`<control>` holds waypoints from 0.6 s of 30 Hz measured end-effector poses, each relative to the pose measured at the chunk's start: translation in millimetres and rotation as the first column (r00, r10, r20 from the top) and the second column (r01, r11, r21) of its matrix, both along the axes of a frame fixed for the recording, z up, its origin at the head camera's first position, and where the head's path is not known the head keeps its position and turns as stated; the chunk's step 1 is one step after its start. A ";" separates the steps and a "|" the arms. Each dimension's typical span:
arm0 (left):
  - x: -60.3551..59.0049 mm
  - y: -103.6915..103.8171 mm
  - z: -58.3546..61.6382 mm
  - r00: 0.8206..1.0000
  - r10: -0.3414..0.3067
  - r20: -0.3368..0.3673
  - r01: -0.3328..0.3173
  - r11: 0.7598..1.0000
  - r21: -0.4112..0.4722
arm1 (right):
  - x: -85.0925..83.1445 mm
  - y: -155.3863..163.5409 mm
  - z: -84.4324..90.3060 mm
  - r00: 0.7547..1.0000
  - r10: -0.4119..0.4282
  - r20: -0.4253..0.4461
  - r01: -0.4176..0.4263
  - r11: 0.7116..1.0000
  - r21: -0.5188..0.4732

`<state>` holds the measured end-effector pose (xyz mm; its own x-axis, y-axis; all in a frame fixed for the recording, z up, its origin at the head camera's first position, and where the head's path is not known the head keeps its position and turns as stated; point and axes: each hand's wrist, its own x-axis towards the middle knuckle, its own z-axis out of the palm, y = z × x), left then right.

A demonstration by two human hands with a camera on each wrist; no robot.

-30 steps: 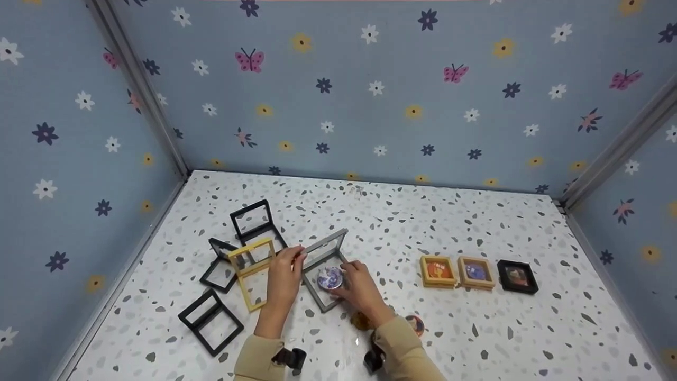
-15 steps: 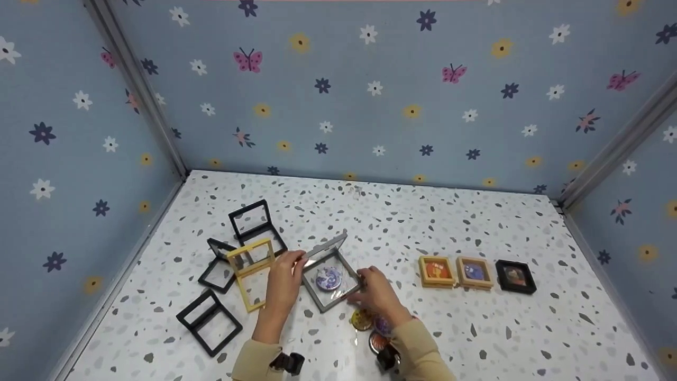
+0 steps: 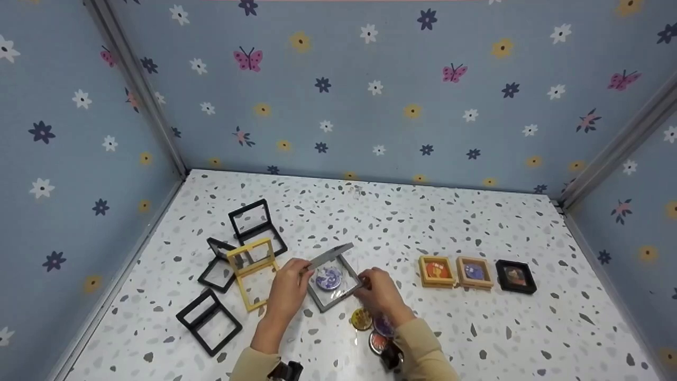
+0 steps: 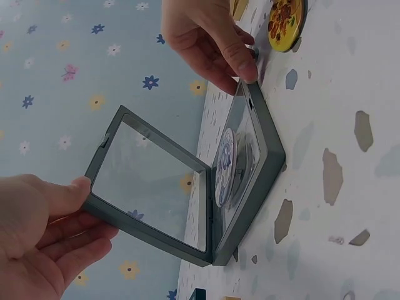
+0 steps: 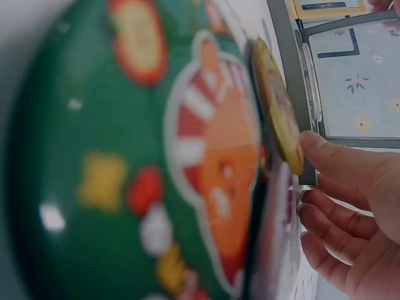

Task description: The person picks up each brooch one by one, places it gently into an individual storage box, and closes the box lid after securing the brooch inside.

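Observation:
A grey hinged display frame (image 3: 332, 305) stands part-open on the table, its clear-windowed lid (image 4: 150, 231) raised at a slant. On the clear film of its base lies a round badge (image 3: 328, 278) with a purple and white picture. My left hand (image 3: 288, 286) pinches the lid's edge between thumb and fingers. With thumb on top and fingers curled at the side, my right hand (image 3: 382, 293) holds the base by its right corner. Close below that hand lie a yellow badge (image 3: 362, 319), a purple badge (image 3: 383, 326) and a red-orange badge (image 3: 378, 343).
At left stand a yellow open frame (image 3: 246, 288) and several black open frames (image 3: 211, 352). Two light wooden frames (image 3: 438, 286) and a black frame (image 3: 517, 290), each with a badge inside, sit at right. A green badge (image 5: 125, 187) fills much of the right wrist view.
My right hand has left the badge and moved right to the base's corner. My left hand has tipped the lid lower over the base.

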<state>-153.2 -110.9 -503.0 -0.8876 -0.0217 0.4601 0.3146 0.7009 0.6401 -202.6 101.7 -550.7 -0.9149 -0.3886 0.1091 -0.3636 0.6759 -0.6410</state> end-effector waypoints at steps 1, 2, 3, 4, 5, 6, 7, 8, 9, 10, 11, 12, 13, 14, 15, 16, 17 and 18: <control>1.3 0.8 0.3 1.000 -0.004 0.009 0.004 1.000 -0.007 | -0.4 0.1 -0.6 1.000 -0.001 -0.005 0.001 1.000 -0.003; 2.7 1.6 0.7 1.000 -0.009 0.019 0.009 1.000 -0.012 | -0.9 0.2 -1.3 1.000 -0.001 -0.014 0.001 1.000 -0.005; 4.2 2.5 1.3 0.999 -0.015 0.028 0.016 1.000 -0.019 | -1.3 0.3 -2.0 1.000 0.001 -0.025 -0.002 1.000 -0.006; 5.5 3.5 1.8 0.999 -0.021 0.035 0.022 0.999 -0.031 | -1.6 0.5 -2.6 0.999 0.007 -0.039 -0.007 1.000 -0.009; 6.6 4.3 1.9 0.999 -0.027 0.040 0.029 0.999 -0.045 | -1.9 0.7 -3.2 0.999 0.009 -0.050 -0.010 1.000 -0.011; 7.9 5.2 1.7 0.998 -0.034 0.043 0.037 0.998 -0.059 | -2.1 0.8 -3.9 0.998 0.011 -0.059 -0.012 1.000 -0.015; 9.0 6.1 1.2 0.998 -0.041 0.043 0.044 0.996 -0.074 | -2.4 0.9 -4.3 0.998 0.010 -0.066 -0.011 1.000 -0.017; 10.1 6.9 0.5 0.998 -0.048 0.042 0.051 0.994 -0.093 | -2.6 1.0 -4.7 0.997 0.013 -0.077 -0.015 1.000 -0.017; 11.2 7.8 -0.5 0.998 -0.054 0.041 0.058 0.992 -0.110 | -2.6 1.0 -4.8 0.997 0.014 -0.080 -0.015 1.000 -0.018; 12.3 8.5 -1.8 0.997 -0.060 0.039 0.064 0.990 -0.127 | -2.4 1.0 -4.9 0.997 0.011 -0.076 -0.013 1.000 -0.020; 13.3 9.4 -3.4 0.997 -0.066 0.039 0.071 0.987 -0.142 | -2.4 1.0 -5.0 0.997 0.007 -0.072 -0.008 1.000 -0.019; 14.4 10.2 -4.9 0.997 -0.071 0.040 0.077 0.985 -0.153 | -2.3 1.0 -5.0 0.998 0.007 -0.070 -0.008 1.000 -0.017; 15.2 11.1 -6.5 0.996 -0.075 0.040 0.081 0.983 -0.164 | -2.1 1.0 -4.8 0.998 0.004 -0.065 -0.005 1.000 -0.015; 16.0 12.2 -8.1 0.996 -0.080 0.043 0.087 0.981 -0.175 | -1.9 1.0 -4.6 0.998 0.003 -0.062 -0.004 1.000 -0.012; 16.8 13.3 -9.4 0.995 -0.085 0.050 0.092 0.979 -0.183 | -1.8 0.9 -4.4 0.998 -0.002 -0.056 0.001 1.000 -0.009; 17.5 14.6 -10.5 0.994 -0.087 0.059 0.097 0.977 -0.192 | -1.8 1.0 -4.5 0.998 -0.002 -0.055 0.001 1.000 -0.005; 18.2 16.0 -11.5 0.994 -0.085 0.074 0.099 0.975 -0.200 | -1.8 1.1 -4.5 0.999 -0.002 -0.054 0.002 1.000 -0.003; 18.8 17.3 -12.4 0.993 -0.083 0.090 0.100 0.974 -0.206 | -1.7 1.0 -4.1 0.999 -0.002 -0.052 0.002 1.000 0.000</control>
<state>-134.5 -93.7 -515.4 -0.9154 0.1507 0.3734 0.3376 0.7925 0.5079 -204.2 102.7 -554.8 -0.9088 -0.3866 0.1566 -0.3950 0.6766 -0.6214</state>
